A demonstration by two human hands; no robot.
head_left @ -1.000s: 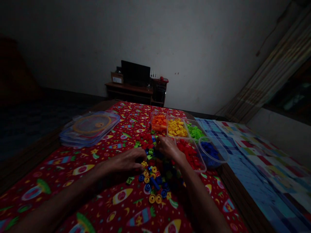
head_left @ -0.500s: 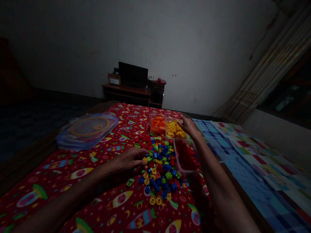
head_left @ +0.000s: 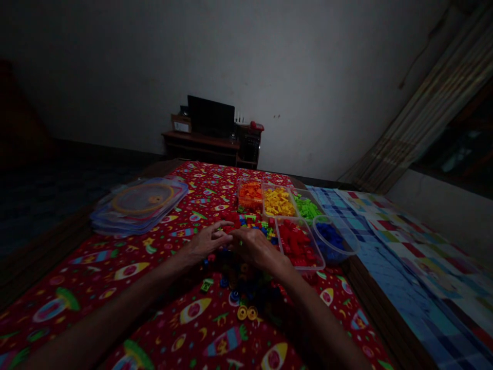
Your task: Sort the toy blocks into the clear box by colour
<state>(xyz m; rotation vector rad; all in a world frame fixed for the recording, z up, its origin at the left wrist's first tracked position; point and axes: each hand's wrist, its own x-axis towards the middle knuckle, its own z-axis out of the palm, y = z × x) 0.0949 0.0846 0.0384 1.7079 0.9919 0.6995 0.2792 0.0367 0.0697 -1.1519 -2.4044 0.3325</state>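
A heap of mixed small toy bricks (head_left: 246, 288) lies on a red cloth with rocket prints (head_left: 115, 267). My left hand (head_left: 206, 242) and my right hand (head_left: 256, 247) hover over the far end of the heap. Their fingertips meet in the middle and are pinched together. What they hold, if anything, is too dark to make out. Just right of my right hand stands a clear tub of red bricks (head_left: 308, 267). Beyond it are tubs of orange bricks (head_left: 250, 191), yellow bricks (head_left: 278, 201) and green bricks (head_left: 308, 208).
A round clear tub of blue bricks (head_left: 348, 251) stands at the cloth's right edge. A stack of clear lids (head_left: 138, 204) lies at the far left. A blue checked cloth (head_left: 404, 267) covers the right side. A desk with a dark monitor (head_left: 211, 115) stands against the wall.
My right hand went out to the yellow tub, then came back over the heap and now meets my left hand. My left hand shifted slightly forward and right.
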